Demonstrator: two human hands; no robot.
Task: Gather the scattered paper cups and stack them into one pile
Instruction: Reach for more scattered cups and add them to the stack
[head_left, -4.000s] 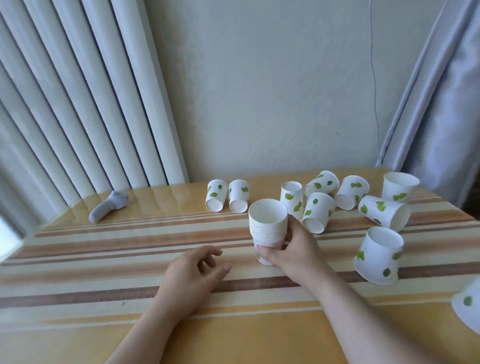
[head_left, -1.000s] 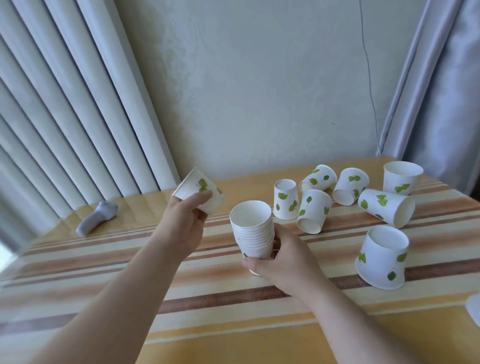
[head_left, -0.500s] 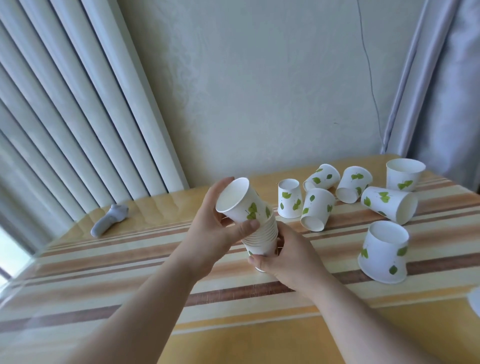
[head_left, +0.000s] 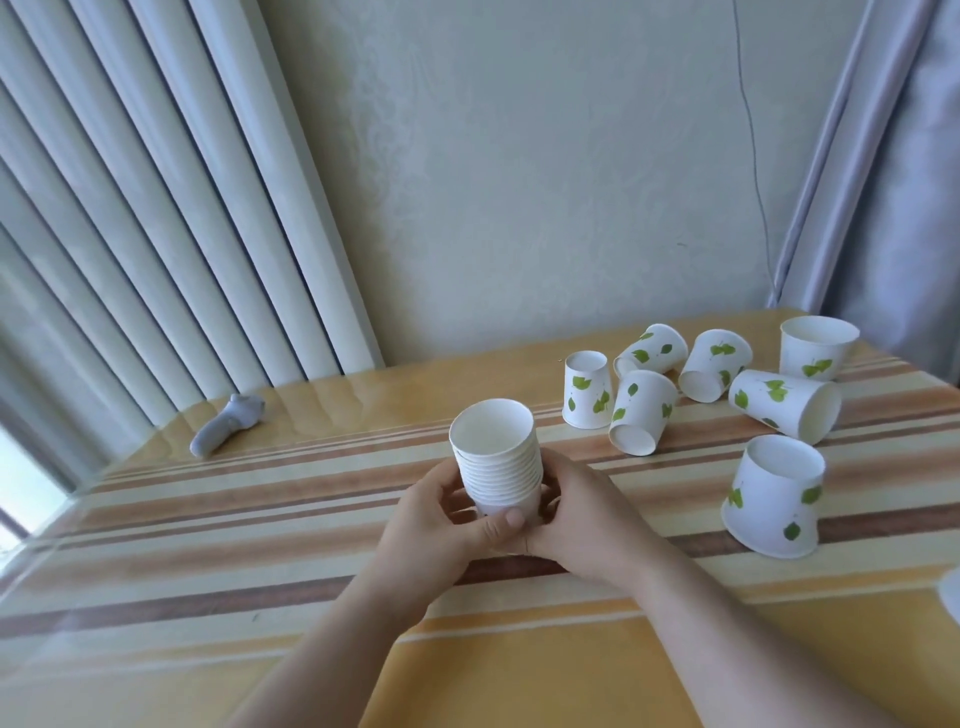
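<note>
Striped table (head_left: 208, 519) against pale wall (head_left: 519, 182); blinds (head_left: 130, 208) left, curtain (head_left: 909, 156) right.

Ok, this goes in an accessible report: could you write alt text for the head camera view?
Both hands, left hand and right hand, hold an upright stack of paper cups over a striped table. Seven loose leaf-printed cups lie scattered to the right, and a grey object rests far left.
</note>
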